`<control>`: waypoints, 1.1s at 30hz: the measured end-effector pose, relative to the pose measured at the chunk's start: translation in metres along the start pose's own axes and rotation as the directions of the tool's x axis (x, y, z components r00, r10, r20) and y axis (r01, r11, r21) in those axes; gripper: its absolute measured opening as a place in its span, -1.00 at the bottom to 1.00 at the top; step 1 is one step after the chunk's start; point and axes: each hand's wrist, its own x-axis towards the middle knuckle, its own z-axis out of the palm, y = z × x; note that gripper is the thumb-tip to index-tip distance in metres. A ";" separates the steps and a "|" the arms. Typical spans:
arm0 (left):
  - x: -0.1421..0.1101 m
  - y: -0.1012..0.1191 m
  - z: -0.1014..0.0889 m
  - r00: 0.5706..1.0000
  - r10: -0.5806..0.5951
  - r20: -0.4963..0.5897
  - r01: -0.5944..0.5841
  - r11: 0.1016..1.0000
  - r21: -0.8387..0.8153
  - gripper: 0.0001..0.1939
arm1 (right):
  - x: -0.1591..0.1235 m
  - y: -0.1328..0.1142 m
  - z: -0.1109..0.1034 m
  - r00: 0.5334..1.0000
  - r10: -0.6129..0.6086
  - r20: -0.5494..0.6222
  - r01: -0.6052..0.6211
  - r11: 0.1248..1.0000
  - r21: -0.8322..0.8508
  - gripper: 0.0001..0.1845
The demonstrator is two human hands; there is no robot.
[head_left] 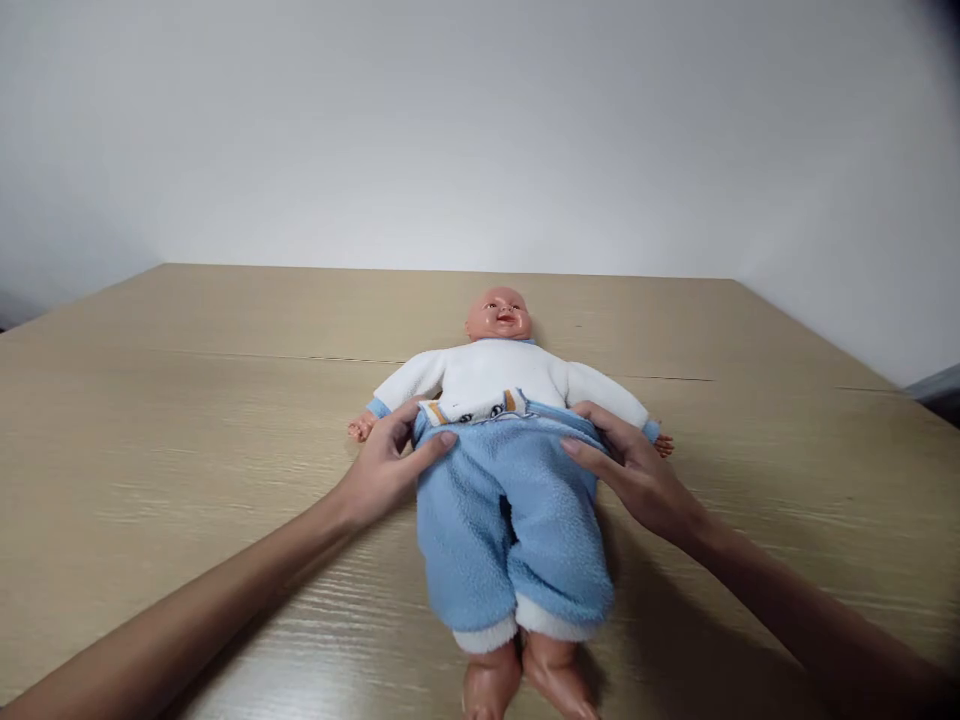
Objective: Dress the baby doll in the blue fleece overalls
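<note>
A baby doll (499, 314) lies on its back with its head away from me and its feet at the near edge of the view. It wears a white fleece top (502, 365) with blue cuffs, and blue fleece pants (480, 500) with white hems. My left hand (386, 460) grips the waistband of the pants at one side, thumb on the front. On the opposite side my right hand (637, 465) pinches the same waistband between thumb and fingers. Part of the top's printed front shows above the waistband; its lower part is hidden.
The doll rests on a light wood table (225, 430) with thin seams running across it. A plain pale wall (450, 130) stands behind the table's far edge. A dark object (941, 395) shows at the right edge of the view.
</note>
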 end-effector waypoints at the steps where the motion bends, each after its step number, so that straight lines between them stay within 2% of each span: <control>1: 0.007 0.005 -0.002 0.998 0.055 -0.007 -0.054 0.996 0.064 -0.57 | 0.007 -0.004 0.001 1.000 -0.022 -0.019 0.021 0.999 -0.024 -0.70; 4: 0.028 0.016 -0.007 0.990 0.137 0.017 -0.137 0.969 0.206 -0.59 | 0.031 -0.003 0.001 0.995 0.006 -0.100 -0.005 1.000 0.012 -0.75; 6: 0.038 0.017 -0.009 0.995 0.094 0.037 -0.100 0.954 0.282 -0.56 | 0.045 0.008 -0.002 0.985 0.108 -0.134 -0.096 0.991 0.089 -0.74; 8: 0.042 0.012 -0.011 0.998 0.021 0.058 -0.037 0.958 0.286 -0.50 | 0.052 0.024 -0.005 0.971 0.200 -0.134 -0.178 0.971 0.157 -0.68; 10: 0.041 0.003 -0.014 0.997 -0.023 0.077 0.008 0.982 0.190 -0.48 | 0.051 0.037 -0.004 0.961 0.246 -0.125 -0.213 0.950 0.227 -0.61; 12: 0.039 -0.007 -0.014 0.996 -0.040 0.079 0.036 0.998 0.044 -0.50 | 0.045 0.043 0.001 0.954 0.276 -0.114 -0.216 0.901 0.375 -0.58; 15: 0.038 -0.020 -0.012 0.995 -0.059 0.079 0.073 0.980 -0.183 -0.50 | 0.038 0.042 0.013 0.939 0.335 -0.083 -0.216 0.757 0.617 -0.63; 17: 0.041 -0.025 -0.010 0.994 -0.084 0.076 0.103 0.952 -0.289 -0.50 | 0.038 0.040 0.018 0.932 0.359 -0.049 -0.235 0.702 0.672 -0.64; 19: 0.044 -0.027 -0.009 0.991 -0.109 0.074 0.128 0.930 -0.344 -0.52 | 0.039 0.041 0.019 0.937 0.350 0.003 -0.261 0.694 0.671 -0.61; 22: 0.046 -0.025 -0.012 0.989 -0.127 0.082 0.147 0.929 -0.339 -0.55 | 0.041 0.044 0.012 0.953 0.300 0.043 -0.264 0.753 0.603 -0.56; 25: 0.046 -0.011 -0.020 0.987 -0.117 0.113 0.134 0.979 -0.154 -0.56 | 0.040 0.038 0.000 0.968 0.250 0.021 -0.235 0.873 0.427 -0.56; 27: 0.047 0.003 -0.025 0.985 -0.066 0.159 0.063 0.998 0.020 -0.57 | 0.040 0.026 -0.009 0.982 0.191 0.009 -0.187 0.950 0.248 -0.59; 29: 0.051 0.020 -0.027 0.979 0.003 0.203 -0.032 0.990 0.136 -0.58 | 0.043 0.012 -0.015 0.992 0.125 0.020 -0.127 0.981 0.147 -0.62; 31: 0.057 0.032 -0.027 0.974 0.028 0.226 -0.065 0.985 0.160 -0.58 | 0.049 0.001 -0.018 0.994 0.106 0.031 -0.110 0.978 0.180 -0.63; 33: 0.063 0.037 -0.024 0.981 0.004 0.193 -0.033 0.988 0.148 -0.59 | 0.057 -0.001 -0.019 0.986 0.163 0.030 -0.165 0.954 0.250 -0.62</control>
